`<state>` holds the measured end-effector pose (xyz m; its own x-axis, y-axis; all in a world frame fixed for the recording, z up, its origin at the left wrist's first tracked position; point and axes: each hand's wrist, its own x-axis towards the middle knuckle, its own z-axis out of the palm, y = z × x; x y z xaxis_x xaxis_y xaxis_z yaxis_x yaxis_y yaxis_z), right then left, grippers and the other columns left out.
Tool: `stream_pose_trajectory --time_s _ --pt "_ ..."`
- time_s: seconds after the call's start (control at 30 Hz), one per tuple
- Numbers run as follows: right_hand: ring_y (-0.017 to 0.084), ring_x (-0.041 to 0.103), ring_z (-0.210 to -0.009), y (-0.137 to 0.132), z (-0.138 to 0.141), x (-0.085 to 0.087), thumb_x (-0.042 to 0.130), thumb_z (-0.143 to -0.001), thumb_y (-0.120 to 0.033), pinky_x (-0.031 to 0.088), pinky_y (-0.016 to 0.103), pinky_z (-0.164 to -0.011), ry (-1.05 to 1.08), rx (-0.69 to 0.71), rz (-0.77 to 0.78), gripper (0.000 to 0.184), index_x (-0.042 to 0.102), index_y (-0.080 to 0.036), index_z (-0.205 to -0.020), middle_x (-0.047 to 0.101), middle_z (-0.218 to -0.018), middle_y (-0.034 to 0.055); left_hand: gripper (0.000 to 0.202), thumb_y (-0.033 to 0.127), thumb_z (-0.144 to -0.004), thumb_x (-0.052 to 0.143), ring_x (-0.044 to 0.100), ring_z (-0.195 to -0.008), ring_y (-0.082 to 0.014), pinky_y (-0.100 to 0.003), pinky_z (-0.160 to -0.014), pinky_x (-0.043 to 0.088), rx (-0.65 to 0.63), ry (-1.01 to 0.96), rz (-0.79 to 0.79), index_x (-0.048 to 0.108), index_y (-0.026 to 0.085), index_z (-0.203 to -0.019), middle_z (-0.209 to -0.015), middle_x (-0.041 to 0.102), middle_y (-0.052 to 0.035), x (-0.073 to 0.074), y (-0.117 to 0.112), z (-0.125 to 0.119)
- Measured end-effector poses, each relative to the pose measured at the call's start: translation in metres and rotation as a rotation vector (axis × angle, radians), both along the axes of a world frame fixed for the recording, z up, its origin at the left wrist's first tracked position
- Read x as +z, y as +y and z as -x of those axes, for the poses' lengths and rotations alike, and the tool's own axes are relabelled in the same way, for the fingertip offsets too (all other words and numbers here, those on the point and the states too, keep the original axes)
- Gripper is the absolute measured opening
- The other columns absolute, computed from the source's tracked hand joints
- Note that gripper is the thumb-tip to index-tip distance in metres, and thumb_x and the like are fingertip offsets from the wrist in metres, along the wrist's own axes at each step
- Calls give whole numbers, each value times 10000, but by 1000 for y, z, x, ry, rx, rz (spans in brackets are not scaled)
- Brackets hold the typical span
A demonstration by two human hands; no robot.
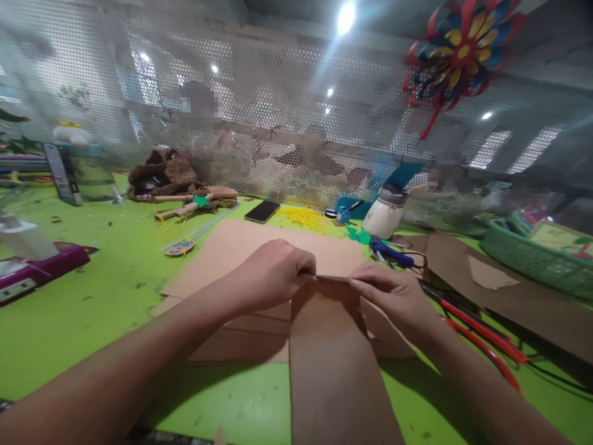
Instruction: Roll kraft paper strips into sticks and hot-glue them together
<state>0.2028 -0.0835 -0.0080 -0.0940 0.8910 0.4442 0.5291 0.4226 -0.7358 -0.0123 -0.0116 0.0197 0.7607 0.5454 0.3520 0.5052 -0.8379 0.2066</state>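
A long strip of brown kraft paper (333, 364) runs toward me, its far end folded or rolled over at the top edge. My left hand (282, 272) pinches the left corner of that edge, thumb against curled fingers. At the right corner, my right hand (389, 290) grips the same edge between thumb and fingertips. Beneath the strip lie several flat sheets of tan paper (250, 247), partly covered by my hands and forearms. Close beyond my right hand is a blue glue gun (393, 253), and red-handled scissors (484, 330) lie beside my right forearm.
On the green table (115, 266) are a phone (262, 211), yellow paper shreds (303, 217), a white jar (383, 216), a green basket (537, 259), brown cardboard (456, 262) and a purple power strip (60, 262). A perforated screen (278, 93) stands behind. A colourful paper flower (463, 52) hangs at upper right.
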Motion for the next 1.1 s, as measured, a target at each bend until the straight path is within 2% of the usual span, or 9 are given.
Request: stream_pose_trajectory --time_s 0.1,0.27,0.47,0.53,0.67,0.77,0.87,1.0,1.1 --pt "184 609 -719 -1 2 1 601 -792 -222 481 302 -644 -107 8 -21 121 709 -179 -760 677 -745 54 169 160 -735 537 531 -550 -104 -200 -530 332 -11 12 13 700 191 -769 -639 667 -15 -4 0 -3" --pt "173 603 -683 -1 2 0 605 -788 -212 457 282 -615 -152 10 -60 112 706 -181 -752 677 -714 43 196 150 -734 546 564 -595 -107 -201 -568 363 -52 7 58 714 198 -822 -716 695 -17 -8 8 -5" --pt "177 568 -661 0 0 1 581 -806 -201 441 297 -607 -215 28 -132 139 696 -176 -731 651 -685 46 167 188 -775 538 563 -562 -95 -185 -552 385 -127 -17 371 695 150 -816 -656 668 -15 0 14 2" --pt "180 569 -676 0 1 0 571 -812 -192 446 302 -621 -228 37 -141 143 693 -178 -738 651 -698 48 155 179 -769 539 563 -552 -94 -185 -547 386 -133 -7 422 688 145 -793 -636 662 -12 4 13 3" --pt "183 574 -707 0 3 -1 560 -821 -185 449 303 -638 -270 53 -156 144 693 -169 -771 652 -728 59 147 149 -741 538 545 -531 -92 -190 -534 363 -88 27 372 685 147 -728 -598 650 -4 8 8 4" --pt "179 568 -704 1 4 -3 578 -820 -199 438 296 -631 -297 46 -147 123 693 -165 -793 646 -716 56 172 127 -712 522 538 -532 -95 -194 -526 349 -51 38 294 691 155 -721 -610 656 -3 7 4 2" --pt "173 550 -677 3 7 -6 595 -816 -212 420 293 -616 -296 22 -151 123 679 -167 -739 632 -671 45 201 133 -695 515 550 -566 -110 -204 -539 354 -34 67 202 702 174 -756 -663 673 -10 3 2 -1" --pt "161 530 -640 3 13 -8 588 -817 -204 401 282 -582 -286 34 -161 151 658 -169 -688 604 -633 33 211 235 -769 511 577 -657 -133 -219 -593 382 -84 88 186 705 191 -840 -765 689 -29 -3 -1 -7" --pt "158 518 -635 2 19 -9 580 -813 -181 391 281 -581 -302 40 -182 146 648 -170 -684 584 -628 28 215 234 -790 511 574 -691 -130 -219 -625 389 -154 53 162 705 178 -865 -804 679 -33 -7 -1 -11"
